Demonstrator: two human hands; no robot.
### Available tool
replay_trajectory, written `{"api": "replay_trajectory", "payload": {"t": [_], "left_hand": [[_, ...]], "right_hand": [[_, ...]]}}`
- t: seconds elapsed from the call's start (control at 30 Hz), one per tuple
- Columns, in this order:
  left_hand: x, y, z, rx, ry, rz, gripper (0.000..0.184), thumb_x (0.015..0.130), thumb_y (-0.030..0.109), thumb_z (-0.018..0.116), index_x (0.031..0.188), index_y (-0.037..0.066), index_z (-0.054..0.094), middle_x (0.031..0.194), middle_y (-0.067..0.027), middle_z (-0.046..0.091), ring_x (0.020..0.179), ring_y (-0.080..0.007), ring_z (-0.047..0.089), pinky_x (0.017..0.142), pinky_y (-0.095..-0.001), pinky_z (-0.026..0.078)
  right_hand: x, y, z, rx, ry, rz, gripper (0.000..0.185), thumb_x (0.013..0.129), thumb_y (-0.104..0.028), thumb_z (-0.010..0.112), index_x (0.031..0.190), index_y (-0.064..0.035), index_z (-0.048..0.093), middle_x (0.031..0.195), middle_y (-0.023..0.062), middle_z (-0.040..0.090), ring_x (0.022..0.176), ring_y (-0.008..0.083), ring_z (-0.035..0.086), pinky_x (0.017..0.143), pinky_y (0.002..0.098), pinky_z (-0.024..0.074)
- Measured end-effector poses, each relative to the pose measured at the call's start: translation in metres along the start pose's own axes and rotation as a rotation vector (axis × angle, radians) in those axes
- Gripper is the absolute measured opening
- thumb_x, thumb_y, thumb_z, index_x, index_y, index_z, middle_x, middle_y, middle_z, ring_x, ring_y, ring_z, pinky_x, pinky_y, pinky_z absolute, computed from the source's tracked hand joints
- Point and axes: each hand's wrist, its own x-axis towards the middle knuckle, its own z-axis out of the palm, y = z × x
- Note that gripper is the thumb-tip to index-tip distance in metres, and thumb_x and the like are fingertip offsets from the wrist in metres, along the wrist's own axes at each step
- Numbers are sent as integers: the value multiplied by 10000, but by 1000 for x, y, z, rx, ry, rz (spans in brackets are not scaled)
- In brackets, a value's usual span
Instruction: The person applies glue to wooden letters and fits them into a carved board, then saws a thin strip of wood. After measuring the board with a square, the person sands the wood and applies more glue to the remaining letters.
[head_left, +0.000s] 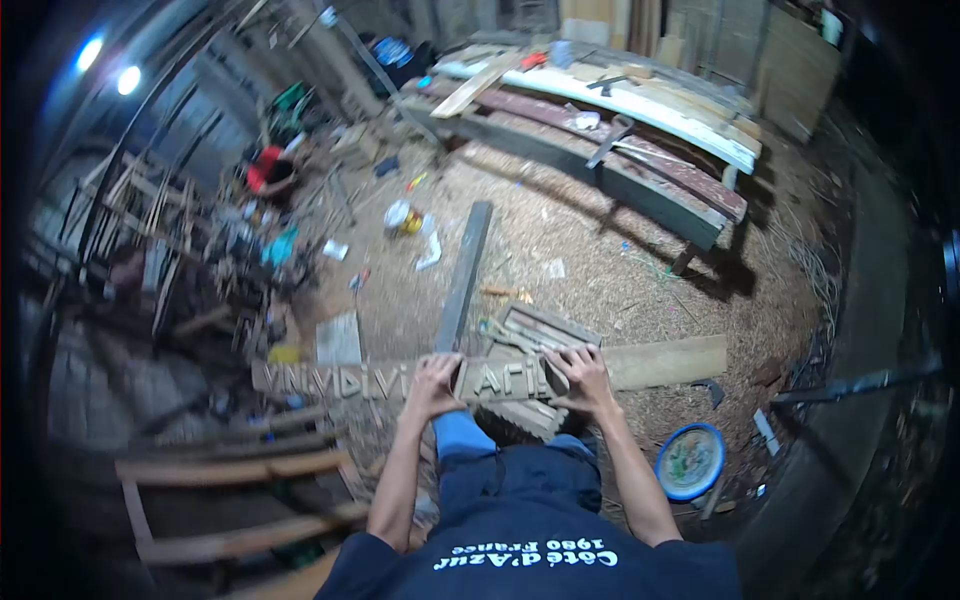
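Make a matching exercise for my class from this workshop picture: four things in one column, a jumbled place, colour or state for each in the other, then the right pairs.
Things
1. Lettered board
2. Round blue-rimmed object
3. Shirt
4. White plank

Descriptions
A. Dark with white print
B. Lying on the workbench
C. Gripped by the left hand and right hand
D. On the floor, to the person's right

Pairs: 1-C, 2-D, 3-A, 4-B

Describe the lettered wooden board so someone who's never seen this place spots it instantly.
Start at the dark T-shirt at the bottom of the picture and move up. There, the left hand and right hand grip a wooden board running crosswise. Block letters, including VIDI, set it apart from the plain beam beyond it.
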Motion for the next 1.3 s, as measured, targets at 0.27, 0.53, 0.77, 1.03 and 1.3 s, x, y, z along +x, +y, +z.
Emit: {"api": "replay_trajectory", "payload": {"t": [0.27, 0.53, 0.77, 1.03, 1.3], "left_hand": [[59, -151, 55, -73, -213, 282, 1048, 449, 418, 967, 1364, 77, 588, 1236, -117, 618, 1232, -330, 569, 1024, -464, 414], [58, -212, 141, -190, -356, 437, 1003, 479, 325, 976, 1364, 67, 579, 1227, -135, 608, 1228, -338, 566, 1101, -479, 414], [46, -202, 320, -206, -414, 442, 1006, 480, 268, 956, 1388, 76, 568, 1292, -152, 611, 1254, -367, 568, 1095, -496, 420], [59, -173, 462, -208, -367, 357, 975, 548, 209, 893, 1447, 70, 542, 1303, -163, 614, 1243, -381, 570, 1075, -497, 424], [101, -158, 477, -240, -327, 333, 982, 513, 156, 910, 1424, 64, 554, 1345, -140, 611, 1286, -355, 560, 1123, -493, 411]], "right_hand": [[36, -74, 98, -101, -25, 390, 1141, 515, -416, 984, 1547, -272, 518, 1308, 52, 638, 1251, 268, 579, 1102, 493, 400], [7, -129, 197, -95, -51, 661, 1118, 531, -383, 971, 1546, -265, 516, 1317, 75, 621, 1271, 297, 562, 1115, 541, 374], [-86, -36, 316, 23, -55, 751, 1046, 535, -322, 956, 1502, -230, 568, 1339, 85, 602, 1306, 296, 537, 1137, 538, 354], [-160, 86, 404, 68, -46, 716, 1031, 584, -311, 914, 1544, -238, 544, 1353, 124, 600, 1335, 327, 518, 1169, 556, 311], [-143, 146, 397, 11, -5, 625, 1068, 589, -400, 951, 1556, -240, 525, 1353, 58, 587, 1305, 269, 523, 1170, 517, 319]]}}
